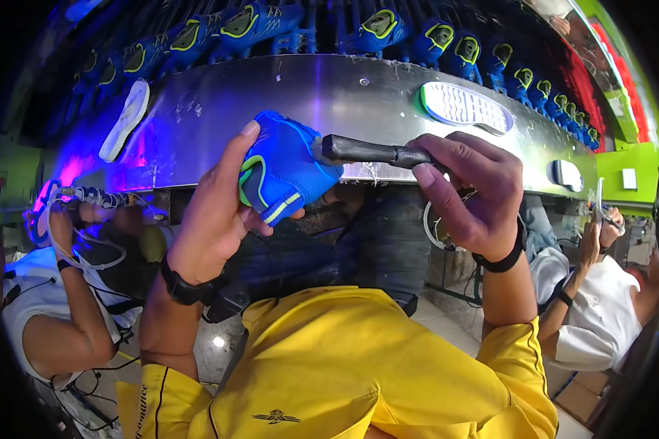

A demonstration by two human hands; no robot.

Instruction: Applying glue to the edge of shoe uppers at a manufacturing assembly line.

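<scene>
My left hand (214,201) is closed round a blue shoe upper (293,157) with a lime-green collar lining and a striped heel tab. The upper is tilted, its opening toward my left palm. Between the thumb and fingers of my right hand (483,186) is a brush (370,151) with a thick black handle. It lies almost level, and its short head touches the right side of the upper. Most of the bristles are hard to make out. Both hands are raised at the near edge of the metal table.
A metal work table (256,95) spans the front. On it lie a white sole (127,121) at left, a white-and-green sole (467,107) at right and another sole (567,175) farther right. Blue shoes (379,29) line the rack behind. Co-workers sit at both sides.
</scene>
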